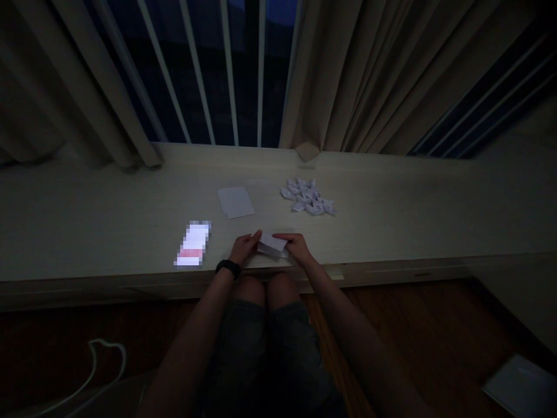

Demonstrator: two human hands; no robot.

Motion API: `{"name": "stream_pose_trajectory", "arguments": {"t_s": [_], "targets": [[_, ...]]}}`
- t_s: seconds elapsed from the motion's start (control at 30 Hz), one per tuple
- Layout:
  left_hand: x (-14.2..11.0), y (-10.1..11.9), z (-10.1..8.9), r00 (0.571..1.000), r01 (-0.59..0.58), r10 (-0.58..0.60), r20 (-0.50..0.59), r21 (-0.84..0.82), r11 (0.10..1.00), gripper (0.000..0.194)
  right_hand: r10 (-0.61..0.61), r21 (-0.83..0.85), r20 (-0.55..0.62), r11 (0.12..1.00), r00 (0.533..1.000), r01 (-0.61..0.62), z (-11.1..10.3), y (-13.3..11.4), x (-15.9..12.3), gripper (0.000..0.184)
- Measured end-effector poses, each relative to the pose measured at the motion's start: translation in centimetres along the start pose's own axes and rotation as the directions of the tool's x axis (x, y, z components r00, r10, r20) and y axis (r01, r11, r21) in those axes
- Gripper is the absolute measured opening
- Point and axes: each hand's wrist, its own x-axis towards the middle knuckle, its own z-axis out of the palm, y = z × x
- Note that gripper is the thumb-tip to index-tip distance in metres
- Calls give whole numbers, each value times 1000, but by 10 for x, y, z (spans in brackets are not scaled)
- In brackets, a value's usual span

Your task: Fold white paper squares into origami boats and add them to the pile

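A small white folded paper [270, 244] lies on the pale window ledge [391, 220] just in front of my knees. My left hand [245, 247], with a dark band on its wrist, pinches the paper's left edge. My right hand [296, 246] presses and grips its right edge. Both hands have their fingers closed on the paper. Farther back on the ledge sits a flat white sheet [235, 202], and to its right a pile of several small folded paper shapes [308, 197].
A lit phone screen [194, 244] lies on the ledge left of my hands. Curtains [383, 75] and a barred dark window [217, 64] stand behind. A white cable [100, 360] and a pale sheet [522, 386] lie on the wooden floor.
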Motion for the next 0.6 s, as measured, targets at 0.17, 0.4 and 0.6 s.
{"name": "stream_pose_trajectory", "arguments": {"t_s": [0.17, 0.4, 0.6], "targets": [[5, -8, -5, 996, -80, 83, -27, 80, 994, 40, 32, 13, 58, 999, 998, -33, -2, -1, 0, 37], [4, -9, -1, 985, -123, 133, -111, 93, 988, 36, 153, 313, 338, 912, 929, -265, -28, -29, -3, 52], [2, -5, 1, 989, -144, 148, -9, 154, 977, 37, 195, 206, 314, 942, 929, -267, -10, -24, 9, 58]]}}
